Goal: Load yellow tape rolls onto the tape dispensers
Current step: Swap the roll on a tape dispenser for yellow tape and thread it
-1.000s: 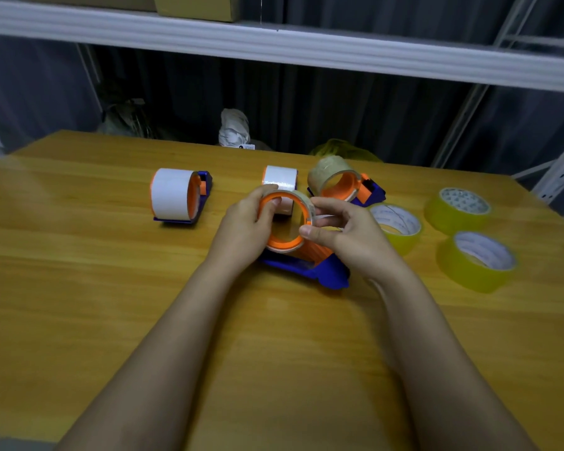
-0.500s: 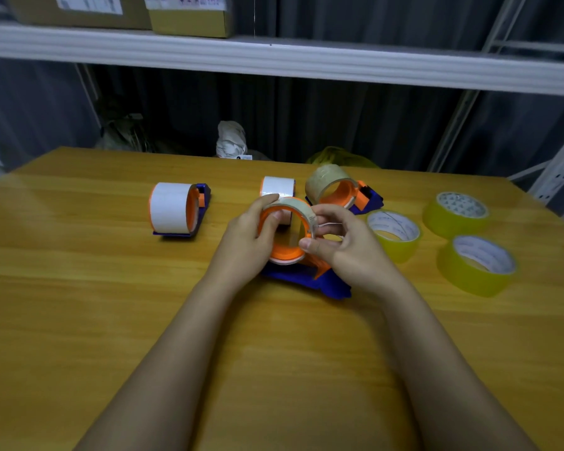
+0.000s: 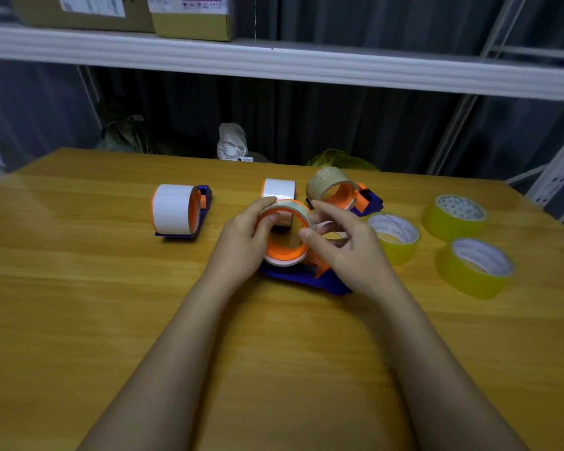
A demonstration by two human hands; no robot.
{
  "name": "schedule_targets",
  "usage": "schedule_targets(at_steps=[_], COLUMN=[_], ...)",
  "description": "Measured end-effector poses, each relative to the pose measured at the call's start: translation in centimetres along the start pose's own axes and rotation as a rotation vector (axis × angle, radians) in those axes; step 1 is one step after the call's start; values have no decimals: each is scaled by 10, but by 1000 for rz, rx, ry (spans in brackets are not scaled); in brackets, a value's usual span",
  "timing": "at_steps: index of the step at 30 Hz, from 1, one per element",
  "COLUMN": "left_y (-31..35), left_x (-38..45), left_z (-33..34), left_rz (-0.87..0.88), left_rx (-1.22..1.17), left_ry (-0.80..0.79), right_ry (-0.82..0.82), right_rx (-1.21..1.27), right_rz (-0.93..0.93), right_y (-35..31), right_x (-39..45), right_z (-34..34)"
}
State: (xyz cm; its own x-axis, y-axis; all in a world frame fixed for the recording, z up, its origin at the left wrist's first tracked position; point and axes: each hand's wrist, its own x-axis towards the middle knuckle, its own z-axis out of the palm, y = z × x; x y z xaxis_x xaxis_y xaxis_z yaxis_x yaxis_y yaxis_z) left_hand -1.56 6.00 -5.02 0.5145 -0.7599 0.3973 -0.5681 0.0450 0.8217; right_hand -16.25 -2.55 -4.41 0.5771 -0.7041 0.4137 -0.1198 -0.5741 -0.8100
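Dim, soft overall, wide-angle edge bowing

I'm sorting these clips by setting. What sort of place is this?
Probably a stockroom or packing area. A wooden table holds tape dispensers and loose yellow tape rolls, a white metal shelf above carries labelled cardboard boxes, and dark curtains hang behind.

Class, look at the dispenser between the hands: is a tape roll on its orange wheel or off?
On: a pale roll rings the orange wheel.

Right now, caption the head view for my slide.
Both hands grip a tape dispenser; three yellow tape rolls wait.
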Motion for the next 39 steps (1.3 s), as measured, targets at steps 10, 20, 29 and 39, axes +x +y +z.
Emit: schedule_targets(at_steps=[10, 20, 29, 39], left_y=[14, 21, 16, 24], left_x=[-3, -2, -5, -9], left_z=[-4, -12, 0, 14], left_rz=[29, -227, -198, -129], left_rx=[-275, -901, -699, -533], left_ry=[-18, -281, -219, -96], right_ry=[-187, 92, -89, 48], right_rx=[361, 360, 405, 268], right_rz=[249, -112, 83, 45], right_y=[-4, -23, -24, -14], right_x=[3, -4, -11, -10], right_z=[-13, -2, 15, 33])
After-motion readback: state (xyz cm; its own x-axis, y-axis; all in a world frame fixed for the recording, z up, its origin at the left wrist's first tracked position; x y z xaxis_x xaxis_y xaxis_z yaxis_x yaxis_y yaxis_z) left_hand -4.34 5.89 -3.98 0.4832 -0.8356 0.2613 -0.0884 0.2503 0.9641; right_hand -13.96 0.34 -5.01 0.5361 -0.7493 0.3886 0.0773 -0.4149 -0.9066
